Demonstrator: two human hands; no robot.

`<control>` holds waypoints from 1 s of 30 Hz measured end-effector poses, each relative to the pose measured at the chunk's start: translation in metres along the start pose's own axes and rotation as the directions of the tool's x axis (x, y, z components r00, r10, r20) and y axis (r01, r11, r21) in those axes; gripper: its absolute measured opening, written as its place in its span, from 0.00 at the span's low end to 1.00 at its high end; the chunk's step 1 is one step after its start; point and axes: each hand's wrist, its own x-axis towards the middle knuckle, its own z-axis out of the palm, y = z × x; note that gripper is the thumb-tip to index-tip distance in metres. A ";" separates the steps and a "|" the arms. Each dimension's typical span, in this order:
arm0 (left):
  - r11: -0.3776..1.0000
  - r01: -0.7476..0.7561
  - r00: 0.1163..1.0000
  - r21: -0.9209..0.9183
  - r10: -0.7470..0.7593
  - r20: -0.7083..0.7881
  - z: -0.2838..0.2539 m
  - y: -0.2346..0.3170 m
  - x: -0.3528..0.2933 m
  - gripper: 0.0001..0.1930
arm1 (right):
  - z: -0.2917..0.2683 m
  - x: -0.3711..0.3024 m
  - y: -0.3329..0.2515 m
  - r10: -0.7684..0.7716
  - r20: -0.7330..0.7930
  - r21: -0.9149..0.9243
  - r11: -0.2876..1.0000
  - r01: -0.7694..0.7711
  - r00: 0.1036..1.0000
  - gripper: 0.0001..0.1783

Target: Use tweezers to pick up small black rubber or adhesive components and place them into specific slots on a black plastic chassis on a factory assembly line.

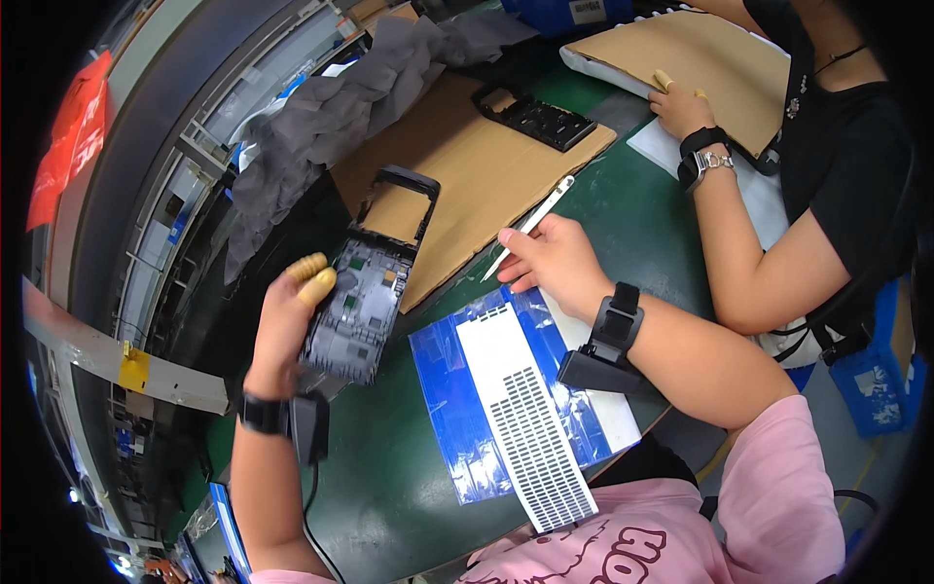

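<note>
My left hand (292,316), with yellow finger cots on thumb and fingertip, grips a black plastic device housing (358,302) by its left side. The housing is tilted, its inner face with small parts showing and its open frame end pointing away. My right hand (559,261) pinches slim white tweezers (552,202), their pointed end down to the left. Below that hand lies a white sheet of small black labels (535,419), on top of blue plastic film (449,389). Some fingers of the left hand are hidden behind the housing.
A second black housing (540,119) lies on brown cardboard (443,146) at the far side of the green table (389,467). Crumpled grey sheeting (321,117) is heaped at back left. At right, a co-worker's hand (681,109) rests by a cardboard-covered piece (696,63).
</note>
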 end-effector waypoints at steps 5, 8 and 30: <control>0.737 0.331 0.942 -0.590 -0.293 0.162 0.009 -0.023 -0.071 0.14 | 0.018 -0.021 -0.017 -0.005 -0.004 -0.084 0.996 0.005 1.000 0.12; 0.667 0.356 0.932 -0.655 -0.303 0.198 0.031 -0.030 -0.086 0.14 | 0.019 -0.027 -0.012 -0.039 -0.034 -0.131 0.991 0.034 0.999 0.11; 0.696 0.095 0.993 -0.711 -0.120 0.015 0.078 -0.072 -0.075 0.18 | 0.004 -0.021 0.007 -0.007 -0.175 -0.106 0.994 -0.012 0.985 0.11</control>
